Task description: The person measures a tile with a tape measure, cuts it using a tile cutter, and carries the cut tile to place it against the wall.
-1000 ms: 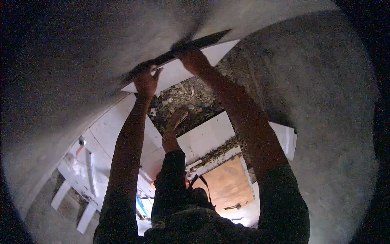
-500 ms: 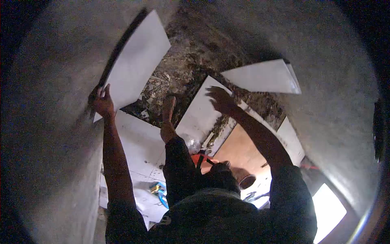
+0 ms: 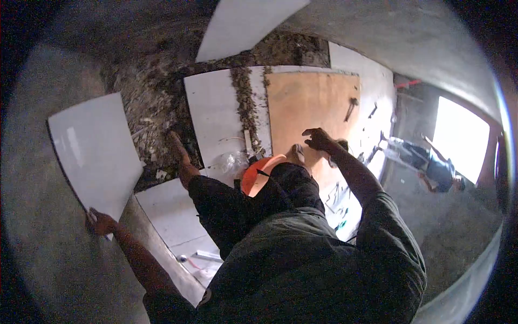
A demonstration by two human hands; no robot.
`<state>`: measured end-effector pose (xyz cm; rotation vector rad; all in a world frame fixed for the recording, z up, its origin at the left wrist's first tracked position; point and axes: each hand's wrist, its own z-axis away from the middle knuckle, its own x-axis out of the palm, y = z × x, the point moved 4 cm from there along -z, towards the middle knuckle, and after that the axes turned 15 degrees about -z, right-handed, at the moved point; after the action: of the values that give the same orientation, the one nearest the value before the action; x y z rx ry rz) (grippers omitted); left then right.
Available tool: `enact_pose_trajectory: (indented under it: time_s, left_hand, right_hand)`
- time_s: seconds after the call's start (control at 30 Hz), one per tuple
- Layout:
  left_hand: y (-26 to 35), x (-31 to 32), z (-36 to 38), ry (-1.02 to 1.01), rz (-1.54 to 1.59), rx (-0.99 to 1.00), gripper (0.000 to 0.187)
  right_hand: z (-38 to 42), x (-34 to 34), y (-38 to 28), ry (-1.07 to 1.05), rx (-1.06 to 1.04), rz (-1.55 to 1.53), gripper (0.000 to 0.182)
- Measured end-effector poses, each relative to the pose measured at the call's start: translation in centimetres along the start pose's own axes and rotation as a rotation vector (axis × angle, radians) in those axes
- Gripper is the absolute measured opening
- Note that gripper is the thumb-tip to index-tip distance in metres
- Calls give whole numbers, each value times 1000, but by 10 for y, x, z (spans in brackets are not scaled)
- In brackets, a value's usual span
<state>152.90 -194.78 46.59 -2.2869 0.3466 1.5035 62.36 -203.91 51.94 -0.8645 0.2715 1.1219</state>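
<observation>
My left hand [image 3: 102, 222] grips the lower corner of a large white tile [image 3: 94, 151], fingers at its edge. The tile stands tilted against the grey wall at the left, beside the broken rubble [image 3: 148, 121]. My right hand [image 3: 319, 139] is held out in the air over a tan wooden board [image 3: 307, 102], its fingers apart and curved, with nothing in them. Beneath that hand is a bare foot [image 3: 297, 154]. An orange container [image 3: 252, 175] sits in front of my body, partly hidden by my dark clothing.
Another large white tile [image 3: 243, 27] leans at the top. White floor tiles [image 3: 213, 113] surround the board, with a strip of debris between them. A hammer-like tool [image 3: 350, 109] lies on the board. Another person [image 3: 431, 167] is by the bright opening [image 3: 464, 137] at the right.
My view has swung to the right, bringing the other person and more of the board into sight. My left hand keeps its grip on the tile. My right hand has moved from above a white tile to over the board.
</observation>
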Motion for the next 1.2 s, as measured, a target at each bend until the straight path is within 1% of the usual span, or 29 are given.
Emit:
enact_pose_trajectory:
  time_s: [0.07,0.1,0.13,0.17,0.2,0.23,0.27,0.33,0.37,0.43,0.47,0.5,0.53,0.57,0.6,0.63,0.67,0.73,0.77,0.8,0.87,0.93,0.97,1.0,1.03,1.07,1.1,1.17,1.2]
  left_hand:
    - [-13,25,-3,-3,-149,0,75]
    - [0,4,-1,118,-140,207,75]
    - [14,-19,2,245,-126,413,74]
    - [15,-15,-2,124,-138,380,76]
    - [15,3,-5,-2,-157,352,77]
    - [10,24,-7,-126,-177,324,79]
    - [7,38,-6,-250,-200,300,81]
    - [16,35,-8,-216,-483,275,87]
    - [19,29,-7,-1,-629,398,88]
    - [23,33,3,68,-877,681,86]
    - [39,30,14,-92,-999,857,85]
    - [56,25,17,-258,-731,668,77]
    - [77,9,28,-420,-458,481,70]
    - [102,3,55,-314,-388,488,66]
    - [132,2,89,-209,-312,490,62]
    - [171,8,119,-301,-313,607,64]
    - [215,5,159,-387,-319,728,66]
    - [296,-49,269,-641,105,906,58]
    - [338,-95,332,-798,317,967,55]
    - [377,-158,398,-928,469,1039,53]
    - [427,-295,522,-1013,579,1281,52]
    - [447,-425,623,-762,528,1683,47]
    - [450,-480,689,-641,510,1866,44]
    - [451,-523,736,-680,444,1926,45]
    - [453,-560,778,-727,370,1989,45]
    - [450,-584,822,-794,302,2036,46]
    - [453,-589,851,-933,364,2048,44]
    - [429,-655,929,-727,87,2194,44]
    - [421,-686,956,-614,-54,2251,44]
  right_hand:
    - [36,13,19,49,28,-91,32]
    - [49,14,19,-28,71,-64,28]
    - [67,14,17,21,63,-111,26]
    - [84,13,16,73,52,-154,24]
    - [96,9,19,120,42,-195,23]
    - [109,15,34,132,147,-306,22]
    - [125,12,36,167,167,-328,22]
    - [156,5,34,244,197,-373,23]
    - [175,11,45,265,343,-449,26]
    - [223,21,61,425,379,-421,28]
    - [248,32,74,499,403,-405,30]
    - [274,53,91,586,549,-684,30]
    - [299,84,123,672,469,-686,29]
    - [324,79,103,646,590,-588,27]
    - [339,93,109,638,568,-501,26]
    - [360,109,123,633,549,-414,26]
    - [378,123,139,617,604,-439,26]
    - [402,167,196,579,641,-507,27]
    - [408,202,242,492,669,-482,29]
    - [415,235,291,404,693,-469,31]
    - [429,257,362,460,858,-639,32]
    - [445,258,430,491,880,-718,35]
    - [457,252,463,533,879,-738,35]
    - [463,248,486,569,875,-767,35]
    - [475,245,506,695,846,-859,34]
    - [497,241,530,817,825,-925,33]
    - [516,239,544,882,822,-1018,31]
    - [548,236,557,1004,798,-1187,29]
    - [557,252,557,980,866,-1269,29]
